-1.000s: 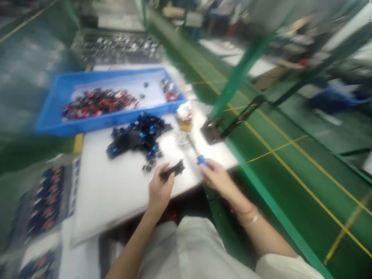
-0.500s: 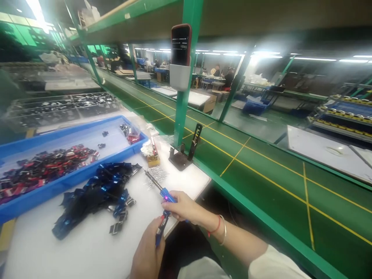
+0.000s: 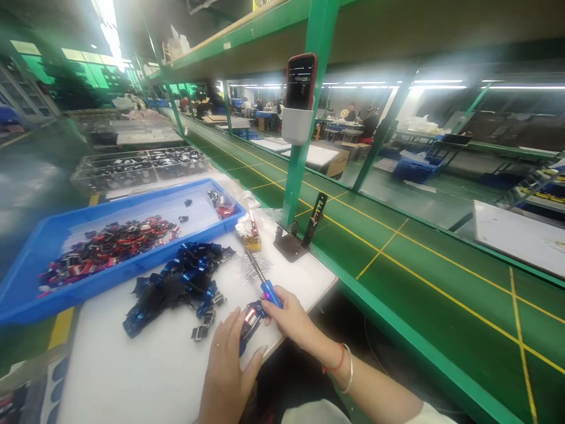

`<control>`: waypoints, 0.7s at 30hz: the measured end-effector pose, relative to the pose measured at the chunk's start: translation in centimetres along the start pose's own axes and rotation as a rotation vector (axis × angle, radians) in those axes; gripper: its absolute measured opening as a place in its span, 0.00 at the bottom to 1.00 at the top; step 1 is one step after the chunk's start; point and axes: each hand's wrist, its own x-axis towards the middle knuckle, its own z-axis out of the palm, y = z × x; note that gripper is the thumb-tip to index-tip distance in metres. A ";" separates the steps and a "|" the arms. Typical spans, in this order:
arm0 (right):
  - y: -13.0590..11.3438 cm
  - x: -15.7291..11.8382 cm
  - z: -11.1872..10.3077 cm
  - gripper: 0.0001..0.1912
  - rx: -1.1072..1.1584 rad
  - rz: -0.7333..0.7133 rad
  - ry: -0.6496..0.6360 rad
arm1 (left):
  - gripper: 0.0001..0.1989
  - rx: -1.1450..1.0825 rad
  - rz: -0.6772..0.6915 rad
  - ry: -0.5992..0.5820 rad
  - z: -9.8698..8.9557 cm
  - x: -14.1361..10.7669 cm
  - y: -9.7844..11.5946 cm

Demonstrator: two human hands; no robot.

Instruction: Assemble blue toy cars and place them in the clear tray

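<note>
My right hand [image 3: 289, 315] is closed round a blue-handled tool like a soldering iron [image 3: 270, 292], whose metal rod points up and left over thin metal pins [image 3: 255, 268]. My left hand [image 3: 229, 368] lies beside a small dark blue part [image 3: 251, 323] with a red and silver piece on it. Its thumb is apart from its fingers, which rest at the part's left side. The right fingertips are at the part's upper right end. Left of the hands, a pile of dark blue parts [image 3: 180, 282] lies on the white table [image 3: 145, 371].
A blue tray [image 3: 110, 268] of red and black pieces stands behind the pile. Further right are a small yellow box [image 3: 252, 241], a black metal stand [image 3: 293, 244] and a green post [image 3: 298, 171] holding a phone [image 3: 301, 82]. A green belt runs behind.
The view has turned left. My left hand has opened from its hold on the blue part, which now lies flatter. My right hand still grips the tool.
</note>
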 end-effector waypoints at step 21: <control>1.0 -3.8 0.8 0.26 -0.224 0.150 0.148 | 0.15 -0.219 -0.663 0.140 -4.8 -1.1 -0.4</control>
